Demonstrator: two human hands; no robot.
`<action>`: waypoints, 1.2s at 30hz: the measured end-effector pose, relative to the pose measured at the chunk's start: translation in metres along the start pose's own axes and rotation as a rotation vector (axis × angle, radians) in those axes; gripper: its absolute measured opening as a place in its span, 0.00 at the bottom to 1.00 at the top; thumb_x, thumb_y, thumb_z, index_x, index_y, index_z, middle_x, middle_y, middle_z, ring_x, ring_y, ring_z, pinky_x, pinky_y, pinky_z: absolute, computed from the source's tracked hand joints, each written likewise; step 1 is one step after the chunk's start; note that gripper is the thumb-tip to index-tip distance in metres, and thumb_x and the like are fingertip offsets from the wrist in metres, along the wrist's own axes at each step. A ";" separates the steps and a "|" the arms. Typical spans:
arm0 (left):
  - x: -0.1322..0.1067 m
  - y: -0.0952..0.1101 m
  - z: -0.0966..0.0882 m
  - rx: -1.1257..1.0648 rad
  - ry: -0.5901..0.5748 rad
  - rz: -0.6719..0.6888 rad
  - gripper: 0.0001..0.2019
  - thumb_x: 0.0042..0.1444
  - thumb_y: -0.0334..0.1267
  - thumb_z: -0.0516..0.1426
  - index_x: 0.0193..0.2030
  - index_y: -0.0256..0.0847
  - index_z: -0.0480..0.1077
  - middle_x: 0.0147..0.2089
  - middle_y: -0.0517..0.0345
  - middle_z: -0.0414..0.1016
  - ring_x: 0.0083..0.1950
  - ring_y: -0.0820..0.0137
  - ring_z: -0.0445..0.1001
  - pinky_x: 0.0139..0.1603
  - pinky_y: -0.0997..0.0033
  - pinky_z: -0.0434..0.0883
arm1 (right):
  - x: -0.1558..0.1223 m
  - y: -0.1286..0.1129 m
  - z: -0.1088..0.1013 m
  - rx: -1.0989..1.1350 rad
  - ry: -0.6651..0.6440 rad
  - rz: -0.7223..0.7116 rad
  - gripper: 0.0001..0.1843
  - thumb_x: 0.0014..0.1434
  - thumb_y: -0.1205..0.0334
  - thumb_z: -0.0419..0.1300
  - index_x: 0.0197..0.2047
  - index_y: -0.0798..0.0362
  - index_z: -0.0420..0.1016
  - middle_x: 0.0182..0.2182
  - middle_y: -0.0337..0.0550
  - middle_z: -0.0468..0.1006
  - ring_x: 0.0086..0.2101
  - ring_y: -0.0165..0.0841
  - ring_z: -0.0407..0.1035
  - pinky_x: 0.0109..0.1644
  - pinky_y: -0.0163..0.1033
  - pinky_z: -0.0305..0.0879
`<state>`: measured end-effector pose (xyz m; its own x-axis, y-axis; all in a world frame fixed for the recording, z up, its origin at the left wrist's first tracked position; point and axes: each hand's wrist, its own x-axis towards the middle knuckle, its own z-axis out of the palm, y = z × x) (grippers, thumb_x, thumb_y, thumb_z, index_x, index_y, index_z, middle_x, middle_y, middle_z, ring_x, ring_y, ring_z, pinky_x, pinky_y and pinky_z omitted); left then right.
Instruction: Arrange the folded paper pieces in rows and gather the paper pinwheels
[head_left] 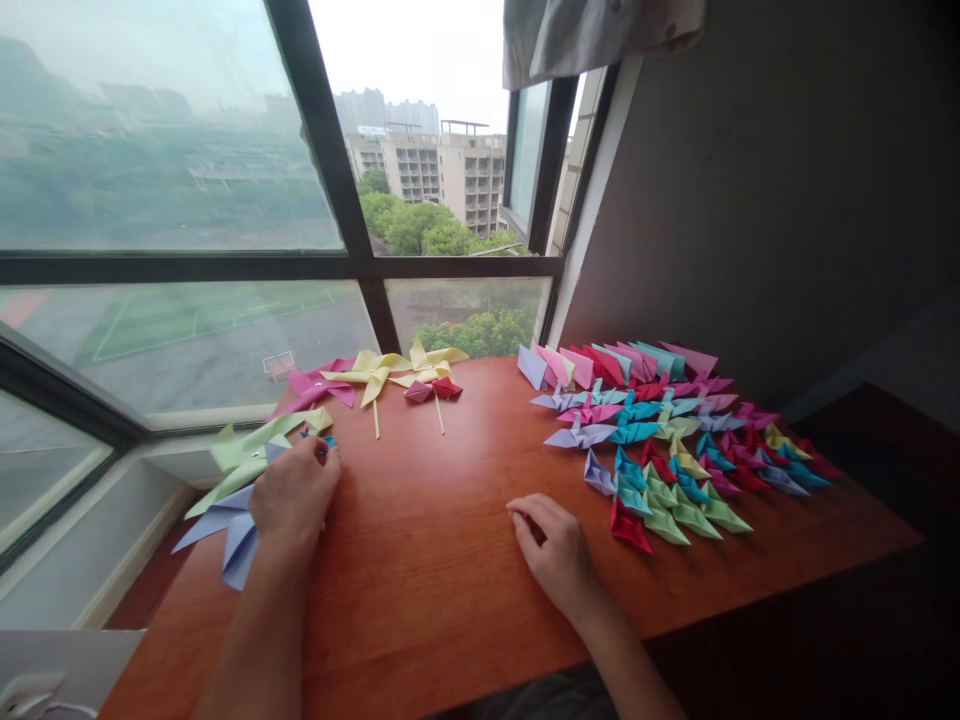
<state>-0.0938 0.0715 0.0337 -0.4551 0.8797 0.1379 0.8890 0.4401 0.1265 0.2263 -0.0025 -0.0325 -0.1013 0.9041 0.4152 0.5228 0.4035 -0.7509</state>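
My left hand (296, 490) is closed at the left of the table, its fingertips pinched at a small blue folded paper piece (328, 441), mostly hidden by the fingers. Just beyond it sits a yellow folded paper piece (319, 419). A light green pinwheel (244, 455) and a lavender pinwheel (238, 535) lie beside this hand, partly covered by it. My right hand (551, 550) rests on the table near the middle, fingers curled together, with nothing visible in them. Nearest to it are a red paper boat (630, 528) and several green paper boats (666, 522).
Along the window edge of the wooden table (427, 560) lie a magenta pinwheel (319, 387), a yellow pinwheel (373, 370), another yellow pinwheel (427, 365) and a pink-red folded piece (433, 390) on a stick. Rows of paper cranes (634, 412) and paper planes (607, 365) fill the right.
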 end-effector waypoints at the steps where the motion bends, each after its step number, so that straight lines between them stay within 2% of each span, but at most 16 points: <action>1: 0.000 -0.001 0.000 0.004 0.001 0.003 0.18 0.61 0.50 0.48 0.42 0.43 0.75 0.40 0.42 0.79 0.37 0.49 0.77 0.34 0.56 0.71 | 0.000 0.000 0.000 0.000 -0.001 0.000 0.12 0.63 0.68 0.53 0.40 0.51 0.77 0.35 0.45 0.79 0.36 0.35 0.74 0.41 0.37 0.71; 6: -0.002 0.001 -0.001 -0.025 0.064 0.067 0.15 0.61 0.47 0.49 0.41 0.45 0.74 0.39 0.46 0.79 0.36 0.53 0.77 0.32 0.61 0.68 | 0.000 -0.002 -0.001 0.004 -0.002 0.003 0.12 0.64 0.66 0.52 0.40 0.51 0.78 0.35 0.46 0.79 0.36 0.35 0.75 0.40 0.37 0.71; 8: -0.004 0.004 0.000 -0.099 0.104 0.189 0.12 0.60 0.44 0.51 0.41 0.44 0.74 0.38 0.50 0.79 0.36 0.56 0.77 0.33 0.64 0.67 | 0.001 -0.002 -0.001 0.000 0.000 0.003 0.12 0.64 0.66 0.52 0.40 0.51 0.78 0.35 0.46 0.79 0.36 0.35 0.75 0.40 0.37 0.71; 10: -0.007 0.011 0.003 -0.221 0.102 0.385 0.10 0.60 0.42 0.52 0.40 0.44 0.74 0.36 0.54 0.78 0.35 0.61 0.76 0.34 0.67 0.67 | 0.001 -0.002 -0.001 -0.006 0.010 -0.001 0.11 0.63 0.67 0.53 0.40 0.51 0.78 0.34 0.45 0.79 0.35 0.34 0.75 0.40 0.36 0.71; 13: -0.017 0.028 0.009 -0.441 -0.028 0.662 0.09 0.60 0.40 0.53 0.39 0.43 0.73 0.34 0.57 0.77 0.32 0.68 0.73 0.35 0.71 0.67 | 0.002 -0.003 -0.001 0.000 0.026 0.002 0.11 0.64 0.67 0.53 0.40 0.51 0.78 0.35 0.45 0.79 0.36 0.34 0.75 0.40 0.36 0.72; 17: -0.039 0.055 0.012 -0.603 -0.296 0.852 0.08 0.61 0.36 0.52 0.38 0.42 0.73 0.34 0.58 0.77 0.31 0.72 0.71 0.33 0.75 0.67 | 0.003 -0.004 -0.003 0.021 0.055 0.043 0.12 0.65 0.65 0.52 0.42 0.52 0.78 0.36 0.46 0.79 0.36 0.34 0.75 0.39 0.36 0.72; 19: -0.050 0.066 0.011 -0.610 -0.383 0.924 0.09 0.60 0.34 0.51 0.36 0.42 0.72 0.33 0.58 0.76 0.32 0.72 0.71 0.33 0.75 0.66 | 0.004 -0.005 -0.004 0.028 0.069 0.068 0.12 0.65 0.64 0.53 0.43 0.52 0.77 0.37 0.47 0.79 0.35 0.34 0.75 0.38 0.35 0.72; 22: -0.063 0.076 0.011 -0.585 -0.441 0.997 0.09 0.57 0.29 0.51 0.36 0.42 0.71 0.34 0.57 0.75 0.32 0.72 0.71 0.33 0.75 0.66 | 0.004 -0.006 -0.005 0.031 0.070 0.084 0.12 0.65 0.65 0.53 0.45 0.52 0.77 0.38 0.47 0.79 0.35 0.34 0.74 0.38 0.35 0.73; 26: -0.073 0.082 0.013 -0.547 -0.444 1.061 0.10 0.54 0.27 0.52 0.37 0.43 0.71 0.35 0.58 0.76 0.32 0.71 0.71 0.34 0.75 0.65 | 0.004 -0.006 -0.005 0.040 0.073 0.092 0.12 0.64 0.65 0.53 0.47 0.52 0.76 0.39 0.47 0.79 0.37 0.35 0.75 0.38 0.35 0.73; 31: -0.080 0.087 0.015 -0.535 -0.463 1.108 0.11 0.51 0.26 0.53 0.38 0.44 0.72 0.35 0.58 0.76 0.31 0.71 0.72 0.32 0.76 0.65 | 0.005 -0.004 -0.005 0.000 0.145 0.067 0.14 0.63 0.65 0.54 0.50 0.52 0.75 0.41 0.48 0.79 0.39 0.36 0.75 0.41 0.37 0.74; 36: -0.081 0.089 0.014 -0.523 -0.475 1.130 0.12 0.48 0.25 0.53 0.37 0.43 0.71 0.35 0.58 0.76 0.31 0.71 0.72 0.32 0.76 0.65 | 0.006 -0.004 -0.006 -0.026 0.100 0.045 0.12 0.63 0.67 0.53 0.45 0.52 0.77 0.38 0.46 0.79 0.38 0.35 0.75 0.42 0.36 0.72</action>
<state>0.0229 0.0415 0.0202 0.6711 0.7375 0.0759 0.5916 -0.5944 0.5447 0.2286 0.0005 -0.0245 0.0073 0.9022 0.4313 0.5464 0.3576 -0.7573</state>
